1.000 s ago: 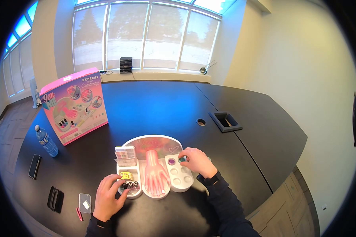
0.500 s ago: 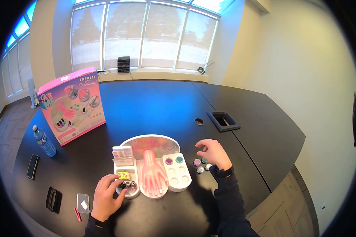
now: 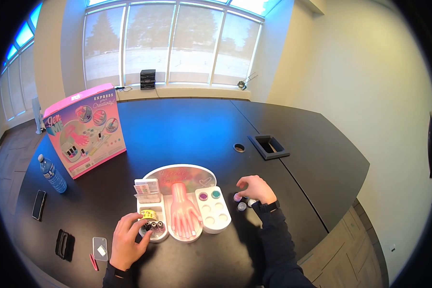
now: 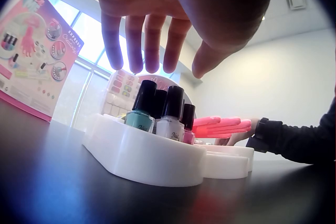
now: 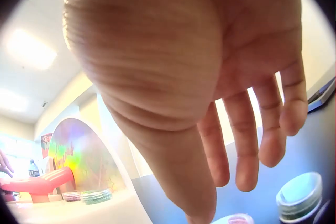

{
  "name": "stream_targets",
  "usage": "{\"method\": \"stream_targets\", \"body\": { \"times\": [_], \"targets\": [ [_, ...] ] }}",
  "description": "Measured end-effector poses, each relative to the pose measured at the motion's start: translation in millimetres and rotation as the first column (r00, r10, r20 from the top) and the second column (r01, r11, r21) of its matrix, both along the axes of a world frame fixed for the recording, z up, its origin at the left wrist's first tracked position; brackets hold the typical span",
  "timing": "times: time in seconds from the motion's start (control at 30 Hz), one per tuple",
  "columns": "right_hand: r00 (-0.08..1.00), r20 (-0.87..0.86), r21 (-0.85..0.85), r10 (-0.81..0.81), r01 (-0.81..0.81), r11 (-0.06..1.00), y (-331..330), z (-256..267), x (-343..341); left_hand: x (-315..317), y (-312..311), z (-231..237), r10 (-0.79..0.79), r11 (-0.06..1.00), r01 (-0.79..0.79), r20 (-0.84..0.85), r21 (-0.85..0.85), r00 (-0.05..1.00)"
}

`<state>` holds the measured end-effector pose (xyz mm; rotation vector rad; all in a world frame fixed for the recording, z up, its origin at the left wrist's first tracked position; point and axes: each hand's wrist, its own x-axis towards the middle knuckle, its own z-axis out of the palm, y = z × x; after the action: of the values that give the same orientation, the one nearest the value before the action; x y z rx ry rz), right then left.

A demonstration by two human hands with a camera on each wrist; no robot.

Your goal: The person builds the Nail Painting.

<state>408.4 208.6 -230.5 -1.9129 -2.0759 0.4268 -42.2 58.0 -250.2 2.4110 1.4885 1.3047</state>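
My left hand (image 3: pixel 126 240) hovers with fingers apart beside the nail polish bottles (image 4: pixel 171 112) in the left part of the white tray (image 4: pixel 142 153); it grips nothing. A yellow roll (image 3: pixel 149 214) lies behind the bottles. A pink model hand (image 3: pixel 183 216) rests in the middle of the tray. In the right part (image 3: pixel 208 222), a purple pot (image 3: pixel 203 196) and a teal pot (image 3: pixel 216 194) sit in the two back wells. My right hand (image 3: pixel 258 189) is over several small pots (image 3: pixel 242 206) right of the tray, its thumb close to a pink one (image 3: pixel 237 197); contact cannot be made out.
A pink box (image 3: pixel 85 132) stands at the back left, with a water bottle (image 3: pixel 53 175) and a phone (image 3: pixel 39 205) nearby. A black case (image 3: pixel 64 245), a clear case (image 3: pixel 100 248) and pink tweezers (image 3: pixel 93 262) lie front left. A square table opening (image 3: pixel 269 147) is at the right.
My right hand has left the teal pot in its back well, moved right off the tray and come down over the loose pots. My left hand has stayed by the bottles.
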Motion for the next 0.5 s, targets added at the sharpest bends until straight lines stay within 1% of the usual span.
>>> {"method": "stream_targets", "body": {
  "times": [0.03,0.13,0.5],
  "targets": [
    [1.000,0.006,-0.037,-0.003,0.003,0.999,0,2,-2,-1,0,-1,0.002,1.000,-0.002,-0.001,0.001,1.000],
    [1.000,0.001,-0.068,-0.007,0.008,0.998,4,-8,-2,-3,1,-4,0.002,1.000,-0.002,-0.002,-0.015,1.000],
    [1.000,-0.011,-0.107,0.013,-0.014,0.994,6,-19,-2,-1,1,-3,0.002,1.000,-0.002,-0.003,0.001,1.000]
  ]
}}
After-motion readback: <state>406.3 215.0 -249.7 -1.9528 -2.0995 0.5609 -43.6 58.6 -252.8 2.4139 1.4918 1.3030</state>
